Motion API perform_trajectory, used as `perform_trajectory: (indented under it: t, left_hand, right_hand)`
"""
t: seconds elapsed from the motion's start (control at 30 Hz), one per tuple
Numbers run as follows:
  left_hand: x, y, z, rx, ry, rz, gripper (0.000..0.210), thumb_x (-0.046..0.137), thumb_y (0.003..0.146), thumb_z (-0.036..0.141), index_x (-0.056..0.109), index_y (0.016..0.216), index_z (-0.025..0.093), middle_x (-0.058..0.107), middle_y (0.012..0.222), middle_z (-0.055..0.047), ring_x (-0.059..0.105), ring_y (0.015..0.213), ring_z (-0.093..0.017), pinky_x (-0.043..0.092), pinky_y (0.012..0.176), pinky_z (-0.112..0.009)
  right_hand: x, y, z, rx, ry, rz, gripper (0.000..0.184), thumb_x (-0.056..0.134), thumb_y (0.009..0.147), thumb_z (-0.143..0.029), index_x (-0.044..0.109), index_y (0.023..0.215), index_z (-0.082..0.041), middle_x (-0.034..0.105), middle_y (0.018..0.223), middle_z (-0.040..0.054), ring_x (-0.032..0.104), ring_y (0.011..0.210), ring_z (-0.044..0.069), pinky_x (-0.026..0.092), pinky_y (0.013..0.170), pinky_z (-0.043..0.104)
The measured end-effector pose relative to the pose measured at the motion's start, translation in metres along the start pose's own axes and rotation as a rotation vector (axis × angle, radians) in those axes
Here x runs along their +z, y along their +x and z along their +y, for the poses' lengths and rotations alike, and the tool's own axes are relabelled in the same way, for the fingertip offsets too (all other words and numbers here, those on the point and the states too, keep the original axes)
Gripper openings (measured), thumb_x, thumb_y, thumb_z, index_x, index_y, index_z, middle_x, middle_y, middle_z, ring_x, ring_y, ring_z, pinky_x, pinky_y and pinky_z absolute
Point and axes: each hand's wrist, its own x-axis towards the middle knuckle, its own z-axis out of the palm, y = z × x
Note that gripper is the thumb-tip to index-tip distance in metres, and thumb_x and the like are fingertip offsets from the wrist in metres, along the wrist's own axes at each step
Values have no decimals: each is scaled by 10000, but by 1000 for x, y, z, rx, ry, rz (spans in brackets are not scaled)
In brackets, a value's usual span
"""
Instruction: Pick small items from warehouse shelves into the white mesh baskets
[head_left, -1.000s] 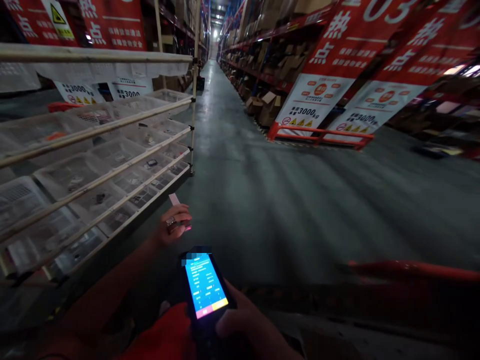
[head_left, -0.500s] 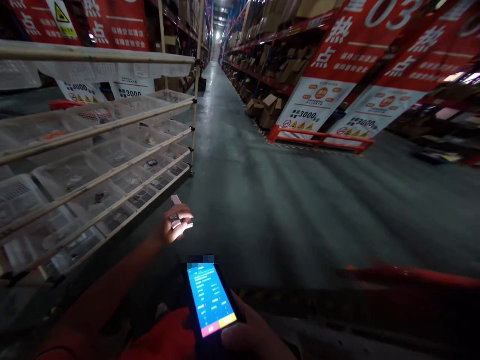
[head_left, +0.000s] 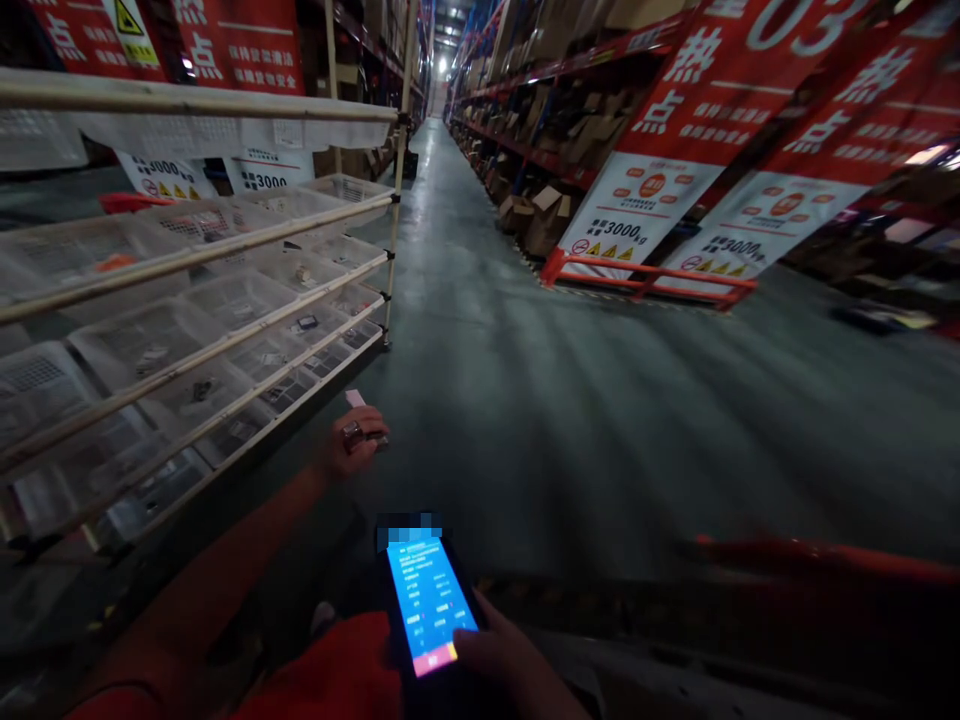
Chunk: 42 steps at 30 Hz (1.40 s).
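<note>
At six o'clock, the right hand (head_left: 499, 655) grips a black handheld scanner with a lit blue screen (head_left: 429, 605). At nine o'clock, translucent plastic bins (head_left: 232, 300) hold small dark parts; the left hand (head_left: 351, 443) pinches a small pink slip (head_left: 355, 399).

At six o'clock, the black slab-shaped handheld scanner (head_left: 429, 620) shows a bright blue screen with white text rows and a pink-and-yellow strip along its lower edge. The long fabric sleeve (head_left: 217, 590) at eight o'clock is orange-red. A small pale pink card (head_left: 354, 398) sticks up near the centre. At nine o'clock, translucent white plastic bins (head_left: 225, 300) sit on cream rails. At one o'clock hang red fabric banners (head_left: 697, 90) with white characters, above a dull grey-green concrete floor (head_left: 570, 400).
</note>
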Motion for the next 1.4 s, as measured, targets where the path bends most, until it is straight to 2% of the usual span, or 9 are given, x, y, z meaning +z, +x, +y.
perform_trajectory:
  t: [0.2,0.3,0.43,0.53,0.77,0.9,1.07,1.23,1.4]
  left_hand:
    - [-1,4,0,30,12,0,208,503,897,252,665,1007,180,650,1000,-113,608,1014,-238,522,860,-443]
    - [0,5,2,44,32,-8,200,503,890,225,654,1012,176,641,996,-102,605,1016,-225,528,849,-408]
    - [2,4,5,38,76,-8,195,522,879,224,641,1021,164,625,1011,-103,581,1067,-239,510,896,-414]
    - [1,1,3,66,209,-84,216,520,886,227,611,1069,157,605,1047,-117,549,1128,-262,494,936,-434]
    - [-3,-9,-24,174,409,-255,598,583,873,448,407,1380,186,462,1227,-189,318,1357,-378,403,1041,-581]
    - [-11,0,-24,373,605,-375,721,612,848,460,355,1430,121,498,1193,-186,398,1253,-381,357,1077,-602]
    - [-18,17,-10,592,867,-470,559,467,908,393,468,1326,21,556,1099,-198,474,1127,-366,350,1079,-557]
    - [-14,19,-7,586,866,-509,563,428,944,433,462,1371,67,571,1091,-161,491,1159,-342,364,1079,-548]
    - [-9,12,-6,538,845,-485,512,518,905,302,466,1382,124,534,1163,-161,405,1289,-356,393,1071,-505]
  right_hand:
    - [-6,7,10,-45,2,64,593,841,575,-490,651,1042,-177,751,829,71,679,740,254,453,760,397]
    - [-4,10,9,-50,67,67,608,862,558,-424,641,1062,-166,744,758,55,692,727,250,467,782,397]
    - [2,6,3,-35,75,44,670,794,616,-351,569,1214,-148,761,834,72,698,723,235,468,812,388]
    - [6,1,-2,-9,111,10,703,741,596,-248,532,1262,-176,767,873,61,697,700,222,472,854,399]
    - [9,-3,-8,49,6,8,725,655,502,-88,563,1213,-197,754,1025,77,686,939,265,463,704,327]
    - [8,-1,-8,61,19,12,675,634,473,-76,600,1138,-184,762,927,61,680,902,250,457,769,337]
    - [4,5,-5,80,28,-10,619,629,465,-85,629,1078,-170,754,825,31,649,670,184,462,755,331]
    - [-1,10,4,27,63,-77,536,637,484,-114,642,1016,-174,746,793,33,649,613,194,458,635,314]
    - [-4,11,11,-16,84,-81,466,649,509,-137,657,974,-169,695,660,8,606,554,162,470,634,302]
